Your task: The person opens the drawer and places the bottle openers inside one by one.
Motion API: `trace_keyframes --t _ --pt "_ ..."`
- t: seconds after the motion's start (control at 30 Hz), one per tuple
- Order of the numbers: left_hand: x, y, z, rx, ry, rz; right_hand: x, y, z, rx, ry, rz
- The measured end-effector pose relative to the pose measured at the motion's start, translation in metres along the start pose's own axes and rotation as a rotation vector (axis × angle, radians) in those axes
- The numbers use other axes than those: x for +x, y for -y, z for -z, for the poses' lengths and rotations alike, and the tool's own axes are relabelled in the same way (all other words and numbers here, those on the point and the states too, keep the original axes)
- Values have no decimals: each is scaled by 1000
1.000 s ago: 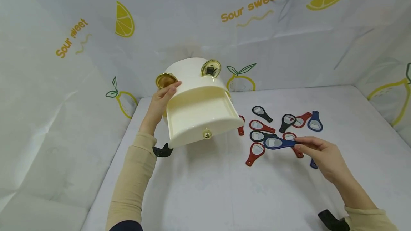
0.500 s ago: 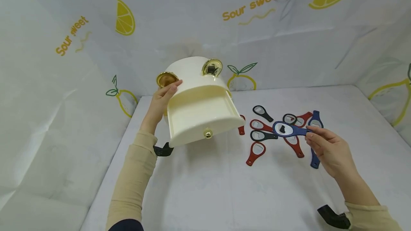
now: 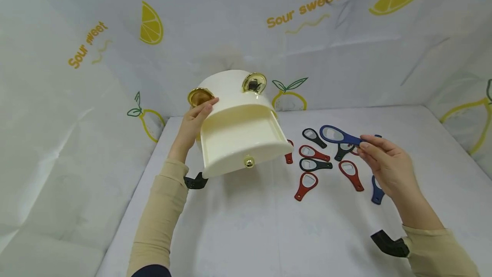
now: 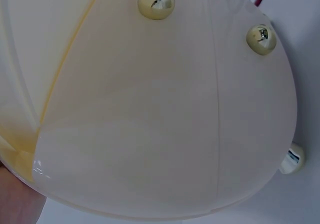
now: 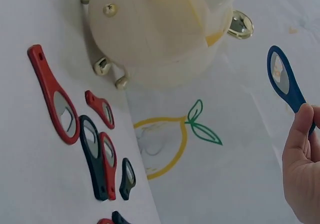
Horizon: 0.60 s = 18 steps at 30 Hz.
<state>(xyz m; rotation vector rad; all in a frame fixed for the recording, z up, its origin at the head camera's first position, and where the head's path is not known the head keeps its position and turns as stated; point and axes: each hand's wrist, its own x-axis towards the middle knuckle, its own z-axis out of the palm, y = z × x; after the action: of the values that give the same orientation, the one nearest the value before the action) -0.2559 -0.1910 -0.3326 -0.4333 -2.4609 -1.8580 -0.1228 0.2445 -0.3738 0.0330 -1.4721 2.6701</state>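
Note:
A cream box (image 3: 226,81) has two gold cup-shaped ears and an open front drawer (image 3: 242,123) with a gold knob. My left hand (image 3: 190,127) rests on its left side below the ear, straight fingers against the shell; part of the hand is hidden. In the left wrist view the drawer's underside (image 4: 130,109) fills most of the picture. My right hand (image 3: 388,161) pinches a blue bottle opener (image 3: 338,134) by its handle, raised over the other openers. The right wrist view has this blue opener's oval head pointing up and away from the thumb.
Several red, black and blue bottle openers, among them a red opener (image 3: 306,185) and a blue opener (image 3: 377,190), lie scattered right of the box on the white table (image 3: 269,234). Behind stands a wall covering (image 3: 215,20) printed with lemons.
My right hand has lifted the blue bottle opener up and away from me, past the other openers, with its head now tilted upward. The left hand and the box have kept their place.

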Motion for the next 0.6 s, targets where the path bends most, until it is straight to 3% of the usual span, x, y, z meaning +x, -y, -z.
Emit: trace_keyframes --t 0.23,0.4,0.6 --pt "3 6 1 -8 -7 3 16 6 -36 -16 112 57" --pt "3 4 1 -13 4 9 25 5 -61 -132 161 57" --pt "-5 -11 -2 -21 14 4 34 0 -88 -269 186 -5"
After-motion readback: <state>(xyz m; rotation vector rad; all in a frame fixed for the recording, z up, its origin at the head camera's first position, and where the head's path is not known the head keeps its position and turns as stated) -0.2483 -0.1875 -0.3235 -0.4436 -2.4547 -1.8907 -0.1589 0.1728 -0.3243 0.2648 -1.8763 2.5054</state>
